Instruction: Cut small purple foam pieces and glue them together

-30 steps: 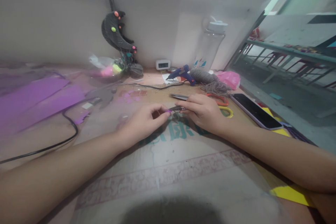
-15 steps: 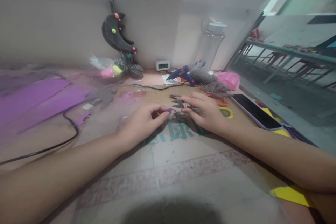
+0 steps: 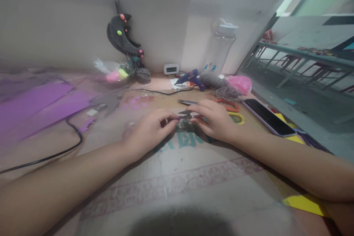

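My left hand (image 3: pixel 152 129) is closed, thumb and fingertips pinching a small purple piece (image 3: pixel 179 118) whose edge just shows. My right hand (image 3: pixel 214 120) is wrapped round a pair of small thread snips (image 3: pixel 184 113), with the dark blades apart and pointing left. Those blades reach the purple piece, one tip above it and the other beside it; whether they touch it I cannot tell. Both hands are low over a board with green lettering (image 3: pixel 185 139). Just beyond the right hand lies the pointed metal end of another tool (image 3: pixel 186 101).
Behind the hands are a blue glue gun (image 3: pixel 190 78), grey yarn (image 3: pixel 218 84), a small clock (image 3: pixel 171 69) and a clear bottle (image 3: pixel 221 49). Orange handles (image 3: pixel 229 106), yellow handles (image 3: pixel 238 118) and a phone (image 3: pixel 268 118) lie right. Purple sheets (image 3: pixel 41 107) and a black cable (image 3: pixel 80 136) lie left.
The snips have moved slightly left and down, bringing their blades up to the purple piece. My right hand has shifted with them, while my left hand keeps its pinch.
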Demonstrator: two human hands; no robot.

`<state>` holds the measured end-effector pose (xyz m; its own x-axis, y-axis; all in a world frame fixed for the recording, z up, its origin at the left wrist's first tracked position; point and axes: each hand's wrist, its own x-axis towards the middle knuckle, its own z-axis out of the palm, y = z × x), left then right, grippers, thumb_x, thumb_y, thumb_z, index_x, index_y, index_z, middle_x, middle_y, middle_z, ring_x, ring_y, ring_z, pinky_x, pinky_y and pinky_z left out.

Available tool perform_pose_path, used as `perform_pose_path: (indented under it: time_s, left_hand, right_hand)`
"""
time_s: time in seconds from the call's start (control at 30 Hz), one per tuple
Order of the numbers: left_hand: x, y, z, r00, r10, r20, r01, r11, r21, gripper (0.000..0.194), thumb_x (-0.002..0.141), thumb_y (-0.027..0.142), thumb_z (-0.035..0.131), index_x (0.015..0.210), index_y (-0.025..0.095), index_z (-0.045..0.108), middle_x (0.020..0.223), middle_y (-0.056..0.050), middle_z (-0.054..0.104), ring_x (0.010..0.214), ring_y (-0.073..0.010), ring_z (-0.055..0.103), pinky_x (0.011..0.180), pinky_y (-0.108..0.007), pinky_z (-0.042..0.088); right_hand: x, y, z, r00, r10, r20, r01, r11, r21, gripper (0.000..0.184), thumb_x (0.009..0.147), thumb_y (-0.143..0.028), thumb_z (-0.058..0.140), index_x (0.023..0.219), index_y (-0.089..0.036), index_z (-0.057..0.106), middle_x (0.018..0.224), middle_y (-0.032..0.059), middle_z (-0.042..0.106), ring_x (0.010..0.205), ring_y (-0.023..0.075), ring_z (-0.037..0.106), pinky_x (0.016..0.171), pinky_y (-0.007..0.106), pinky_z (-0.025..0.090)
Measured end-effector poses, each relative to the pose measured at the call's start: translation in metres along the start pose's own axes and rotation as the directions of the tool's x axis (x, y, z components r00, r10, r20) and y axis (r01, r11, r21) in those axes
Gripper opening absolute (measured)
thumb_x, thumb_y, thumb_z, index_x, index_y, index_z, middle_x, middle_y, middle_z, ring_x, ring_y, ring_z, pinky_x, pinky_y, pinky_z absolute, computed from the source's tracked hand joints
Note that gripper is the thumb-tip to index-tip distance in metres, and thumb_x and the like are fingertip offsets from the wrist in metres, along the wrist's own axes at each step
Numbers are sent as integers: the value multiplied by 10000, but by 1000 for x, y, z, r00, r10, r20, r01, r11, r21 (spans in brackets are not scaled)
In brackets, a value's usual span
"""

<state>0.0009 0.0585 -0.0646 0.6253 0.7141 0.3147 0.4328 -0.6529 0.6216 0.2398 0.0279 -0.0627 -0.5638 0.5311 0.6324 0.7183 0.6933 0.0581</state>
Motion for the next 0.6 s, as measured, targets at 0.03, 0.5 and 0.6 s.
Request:
perform_pose_path:
  time_s: [0.03,0.5,0.6]
  left_hand:
    - [0,0,0,1000,-3,-3,3,1000,5,158,916,255,560,935,219,713,921,-18,740,839,-178,645,756,-298,472]
    - [0,-2,2,1000,1,6,-1,995,96,178,918,288,520,841,208,659,798,-4,681,743,-168,602,651,-281,399]
    - [-1,-4,3,1000,7,10,-8,995,97,183,920,295,517,827,207,648,800,-7,682,737,-168,599,650,-281,399]
  right_hand:
    - [0,0,0,1000,-8,-1,8,1000,-9,297,1014,-359,483,1111,-140,659,829,96,661,742,224,574,649,323,421]
    - [2,1,2,997,-73,-21,71,993,-90,253,1012,-271,496,1057,-129,701,778,77,667,697,197,554,633,308,388]
    - [2,0,2,998,-68,-13,67,994,-88,261,1019,-282,482,1047,-146,704,764,70,668,688,194,556,635,308,388]
